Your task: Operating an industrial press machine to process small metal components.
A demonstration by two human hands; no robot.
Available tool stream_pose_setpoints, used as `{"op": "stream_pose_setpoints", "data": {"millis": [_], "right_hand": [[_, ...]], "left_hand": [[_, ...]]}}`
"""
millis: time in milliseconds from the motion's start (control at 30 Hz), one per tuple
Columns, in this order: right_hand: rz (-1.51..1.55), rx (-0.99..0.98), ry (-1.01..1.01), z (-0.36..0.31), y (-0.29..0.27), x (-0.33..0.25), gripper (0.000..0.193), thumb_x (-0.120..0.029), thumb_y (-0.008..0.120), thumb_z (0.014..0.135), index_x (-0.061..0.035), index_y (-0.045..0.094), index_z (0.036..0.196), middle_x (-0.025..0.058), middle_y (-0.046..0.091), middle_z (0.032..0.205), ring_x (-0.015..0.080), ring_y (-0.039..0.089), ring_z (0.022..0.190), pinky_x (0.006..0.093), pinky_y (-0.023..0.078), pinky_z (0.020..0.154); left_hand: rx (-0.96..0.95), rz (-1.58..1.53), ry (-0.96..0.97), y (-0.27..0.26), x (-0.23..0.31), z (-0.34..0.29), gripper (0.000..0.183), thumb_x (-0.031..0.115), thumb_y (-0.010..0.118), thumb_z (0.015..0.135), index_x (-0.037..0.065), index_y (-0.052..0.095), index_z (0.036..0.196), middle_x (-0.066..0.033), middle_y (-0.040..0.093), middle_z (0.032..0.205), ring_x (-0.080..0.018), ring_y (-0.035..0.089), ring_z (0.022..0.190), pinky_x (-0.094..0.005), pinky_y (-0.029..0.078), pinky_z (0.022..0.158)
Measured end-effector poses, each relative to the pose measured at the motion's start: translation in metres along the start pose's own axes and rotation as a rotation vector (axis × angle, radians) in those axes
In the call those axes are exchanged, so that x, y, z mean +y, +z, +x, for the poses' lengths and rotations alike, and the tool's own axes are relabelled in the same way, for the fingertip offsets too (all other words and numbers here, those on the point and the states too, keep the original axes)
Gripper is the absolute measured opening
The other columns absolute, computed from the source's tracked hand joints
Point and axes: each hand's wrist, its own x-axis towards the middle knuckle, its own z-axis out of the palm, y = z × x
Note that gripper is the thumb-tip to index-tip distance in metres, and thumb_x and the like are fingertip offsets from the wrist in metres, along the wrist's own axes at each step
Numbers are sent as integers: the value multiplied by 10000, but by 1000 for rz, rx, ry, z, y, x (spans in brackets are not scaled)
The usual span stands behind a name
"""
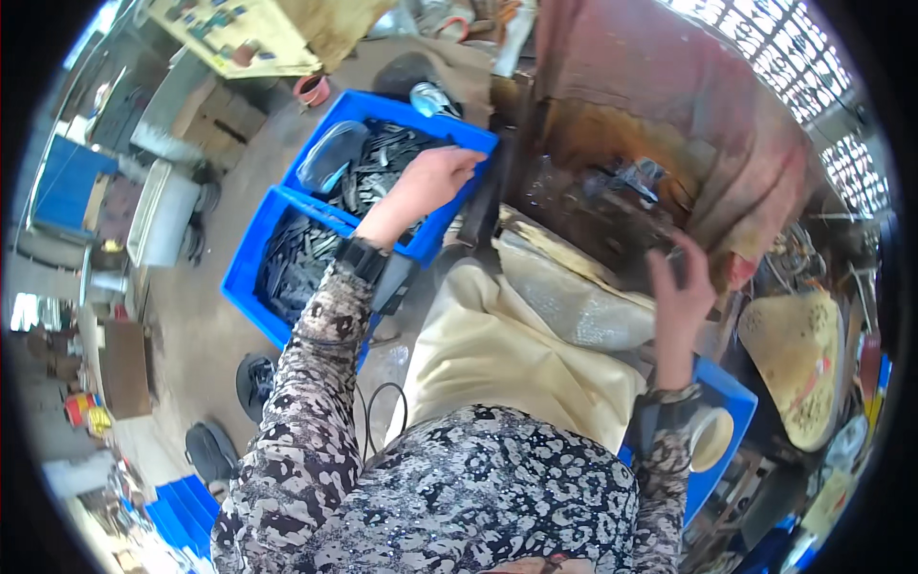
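We note two blue bins at the person's left, upper bin [451,215] and lower bin [243,253], both well stocked with small dark strips [384,161]. The left hand [435,182] hangs over the upper bin's right side, fingers drawn together; we cannot tell whether a strip is pinched there. The right hand [683,287], blurred, stands near the brown, cloth-draped recess [595,129], thumb and finger parted, nothing discernible between them. We judge the handling to be mid-run, with plenty of strips left if these are stock; we cannot tell finished pieces from unworked ones, nor how many are done.
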Motion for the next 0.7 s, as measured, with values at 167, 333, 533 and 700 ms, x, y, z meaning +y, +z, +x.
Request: {"op": "stream_pose_setpoints", "data": {"millis": [167,333,533,700], "right_hand": [[-43,64,-120,84,22,-7,262,-165,710,852,4,626,1033,8,581,780,86,506,731,238,433,695],[-168,30,-155,177,57,46,313,-261,701,862,-5,634,1030,22,624,823,106,544,757,272,450,721],[-208,-81,-171,280,60,102,422,-361,732,805,-41,651,1067,70,663,863,155,609,833,305,448,796],[-61,-169,-74,315,69,121,389,-329,765,787,-42,665,1032,-3,631,852,96,552,794,252,427,752]], "left_hand": [[53,3,-286,-23,-55,-98,222,71,599,842,45,679,1047,-178,680,948,-326,661,890,-381,521,773],[235,54,-440,19,-82,-130,187,15,580,810,35,698,954,-159,675,891,-339,654,845,-386,527,720],[270,148,-337,49,-80,-142,164,22,611,763,81,709,881,-89,660,837,-301,637,773,-410,507,680],[325,200,-332,53,-73,-151,182,17,620,763,113,704,892,-43,663,886,-260,611,876,-392,441,806]]}}
